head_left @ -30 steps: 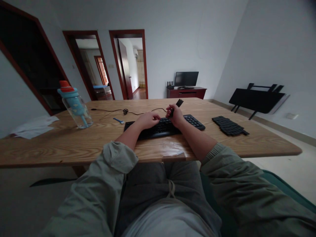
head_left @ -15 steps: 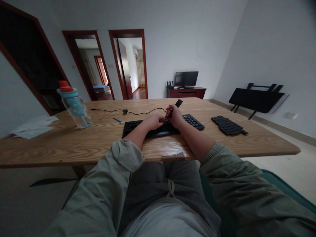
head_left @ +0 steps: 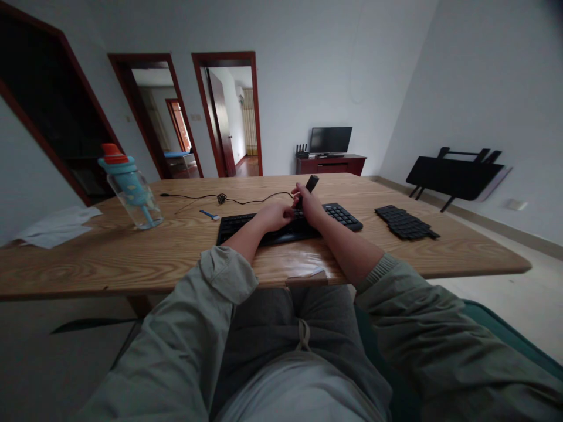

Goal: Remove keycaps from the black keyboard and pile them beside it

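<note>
A black keyboard lies on the wooden table in front of me, its number pad showing at the right. My left hand rests over its middle with the fingers curled in; what they hold, if anything, is hidden. Close beside it, my right hand is wrapped round a dark, stick-like tool with its upper end sticking out above the fist. The tool's lower end points down at the keys and is hidden by my fingers. Right of the keyboard lie rows of small black keycaps.
On the table, a small blue brush-like tool lies left of the keyboard, with a knotted black cable behind. A bottle with a red cap and white tissues stand and lie farther left. Clear tape covers the front edge.
The dark tool in my right hand has turned more upright, its top end shifting slightly left. My left hand stays at nearly the same place on the keyboard.
</note>
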Motion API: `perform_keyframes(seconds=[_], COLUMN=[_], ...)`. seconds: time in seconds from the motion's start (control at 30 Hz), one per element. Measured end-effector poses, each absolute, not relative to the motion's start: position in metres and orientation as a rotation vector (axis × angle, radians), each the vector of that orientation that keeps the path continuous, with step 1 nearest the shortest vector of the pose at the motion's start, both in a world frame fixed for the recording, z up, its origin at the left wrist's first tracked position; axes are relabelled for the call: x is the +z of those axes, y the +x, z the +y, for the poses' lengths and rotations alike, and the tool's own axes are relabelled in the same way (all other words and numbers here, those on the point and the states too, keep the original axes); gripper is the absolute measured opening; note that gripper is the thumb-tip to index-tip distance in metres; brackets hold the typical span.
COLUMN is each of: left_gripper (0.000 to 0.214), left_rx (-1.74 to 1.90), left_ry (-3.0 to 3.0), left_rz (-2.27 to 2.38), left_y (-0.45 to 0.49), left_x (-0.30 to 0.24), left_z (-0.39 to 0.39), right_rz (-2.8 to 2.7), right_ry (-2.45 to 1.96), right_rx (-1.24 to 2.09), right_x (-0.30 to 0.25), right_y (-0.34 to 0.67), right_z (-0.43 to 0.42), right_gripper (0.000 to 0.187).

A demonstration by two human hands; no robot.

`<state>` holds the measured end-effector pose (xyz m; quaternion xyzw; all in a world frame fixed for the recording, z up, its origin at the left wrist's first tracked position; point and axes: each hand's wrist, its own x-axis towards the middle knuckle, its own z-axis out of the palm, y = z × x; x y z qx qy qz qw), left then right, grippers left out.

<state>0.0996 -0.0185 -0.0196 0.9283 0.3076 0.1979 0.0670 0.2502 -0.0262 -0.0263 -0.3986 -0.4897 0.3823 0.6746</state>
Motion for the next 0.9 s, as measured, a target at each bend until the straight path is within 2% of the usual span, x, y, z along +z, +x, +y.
perform_keyframes(seconds=[0.1,0.2,0.37,0.57,0.9], left_gripper=[0.021,0.022,0.023,0.023,0.019], left_rx=[0.528,0.555,0.634,0.673,0.662], left_ry=[2.85,2.867,2.819,2.789,2.823], left_rz=[0.921,0.928,0.943,0.966,0.932], left_y=[0.1,0.1,0.099,0.096,0.096], left_x=[-0.022,-0.024,-0.028,-0.028,-0.026], left_z=[-0.016,-0.014,-0.014,-0.014,-0.016], right_rz=[-1.297,-1.292,-1.207,-1.252,-1.344], right_ry=[-0.999,-1.101,-1.21,-1.32,-1.324], right_rx=[0.65,0.576,0.573,0.524,0.44], right_x=[-0.027,-0.027,-0.028,-0.027,-0.024], right_y=[0.251,0.255,0.268,0.272,0.268], right_z=[-0.028,-0.026,-0.023,-0.028,-0.033], right_gripper=[0.035,0.035,0.031,0.036,0.035])
